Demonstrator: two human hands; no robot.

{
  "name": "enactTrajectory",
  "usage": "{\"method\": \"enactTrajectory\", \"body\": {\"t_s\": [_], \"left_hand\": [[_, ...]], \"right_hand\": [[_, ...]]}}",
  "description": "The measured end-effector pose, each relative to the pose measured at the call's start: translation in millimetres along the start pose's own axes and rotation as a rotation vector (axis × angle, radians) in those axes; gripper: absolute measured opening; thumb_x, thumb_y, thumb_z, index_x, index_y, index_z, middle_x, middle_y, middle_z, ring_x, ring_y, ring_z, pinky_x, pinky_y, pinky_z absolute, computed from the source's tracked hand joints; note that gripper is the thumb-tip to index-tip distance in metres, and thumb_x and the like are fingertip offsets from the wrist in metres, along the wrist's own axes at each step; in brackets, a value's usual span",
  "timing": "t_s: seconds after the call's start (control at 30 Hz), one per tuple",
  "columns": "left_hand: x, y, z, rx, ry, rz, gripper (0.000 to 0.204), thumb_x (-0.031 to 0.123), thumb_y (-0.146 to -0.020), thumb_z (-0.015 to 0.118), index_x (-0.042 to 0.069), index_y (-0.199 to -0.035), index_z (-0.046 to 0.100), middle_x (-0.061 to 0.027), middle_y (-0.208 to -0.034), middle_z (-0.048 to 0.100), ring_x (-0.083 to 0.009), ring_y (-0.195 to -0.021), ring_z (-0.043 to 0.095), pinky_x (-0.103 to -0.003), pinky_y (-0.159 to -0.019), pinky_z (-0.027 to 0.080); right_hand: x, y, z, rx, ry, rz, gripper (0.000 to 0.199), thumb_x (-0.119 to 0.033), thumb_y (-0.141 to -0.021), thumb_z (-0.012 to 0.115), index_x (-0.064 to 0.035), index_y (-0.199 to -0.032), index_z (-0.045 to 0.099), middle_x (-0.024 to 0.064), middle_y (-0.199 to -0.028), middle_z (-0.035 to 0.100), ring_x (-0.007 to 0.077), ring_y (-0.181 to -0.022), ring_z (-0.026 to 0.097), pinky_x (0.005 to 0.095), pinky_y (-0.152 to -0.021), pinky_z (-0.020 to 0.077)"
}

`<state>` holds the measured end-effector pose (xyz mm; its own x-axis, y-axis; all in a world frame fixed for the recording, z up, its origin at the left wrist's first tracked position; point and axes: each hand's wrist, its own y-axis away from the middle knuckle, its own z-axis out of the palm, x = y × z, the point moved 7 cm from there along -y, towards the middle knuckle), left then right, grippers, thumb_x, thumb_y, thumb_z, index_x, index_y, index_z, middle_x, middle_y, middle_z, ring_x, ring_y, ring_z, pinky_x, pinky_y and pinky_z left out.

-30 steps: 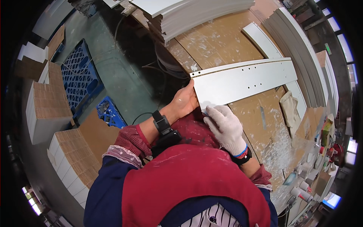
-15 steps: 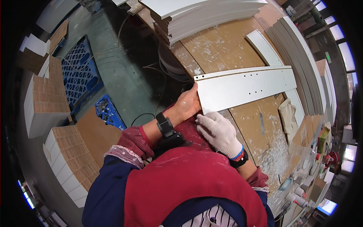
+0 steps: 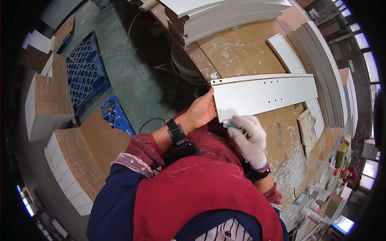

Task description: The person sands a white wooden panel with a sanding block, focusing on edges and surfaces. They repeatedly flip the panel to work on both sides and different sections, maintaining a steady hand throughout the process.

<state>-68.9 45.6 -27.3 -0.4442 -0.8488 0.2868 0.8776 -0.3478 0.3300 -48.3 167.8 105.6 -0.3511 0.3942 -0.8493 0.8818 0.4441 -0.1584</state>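
A long white panel (image 3: 253,94) with small drilled holes and a groove along its far edge lies across the workbench. My bare left hand (image 3: 202,110) grips its left end, fingers partly hidden beneath. My right hand (image 3: 251,138), in a white knit glove, is closed around a small blue and whitish thing (image 3: 229,123), too small to name. That thing is at the panel's near left corner; whether it touches the edge, I cannot tell. Under the panel's right end runs another white strip (image 3: 286,52).
Stacked white panels (image 3: 229,20) stand at the far side, and more boards (image 3: 319,68) line the right. A light cloth (image 3: 307,126) lies beside the strip. Bottles (image 3: 309,213) crowd the lower right. Blue pallets (image 3: 86,66) and board stacks (image 3: 76,164) are at left.
My right hand has moved right and turned, bringing the small blue and whitish thing into view at the panel's corner. My left hand keeps its grip; the whole view has shifted slightly.
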Motion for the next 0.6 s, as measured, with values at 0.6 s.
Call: {"method": "enactTrajectory", "body": {"t_s": [0.6], "left_hand": [[6, 7, -6, -0.199, -0.243, -0.094, 0.062, -0.008, -0.07, 0.053, 0.0, -0.131, 0.041, -0.0132, -0.121, 0.055, -0.0235, -0.108, 0.057, -0.04, -0.091, 0.049]], "right_hand": [[70, 34, -44, 0.188, -0.601, 0.58, 0.026, 0.0, -0.08, 0.062, 0.0032, -0.106, 0.06, 0.0045, -0.092, 0.063, 0.0096, -0.079, 0.058, 0.0222, -0.068, 0.0467]]}}
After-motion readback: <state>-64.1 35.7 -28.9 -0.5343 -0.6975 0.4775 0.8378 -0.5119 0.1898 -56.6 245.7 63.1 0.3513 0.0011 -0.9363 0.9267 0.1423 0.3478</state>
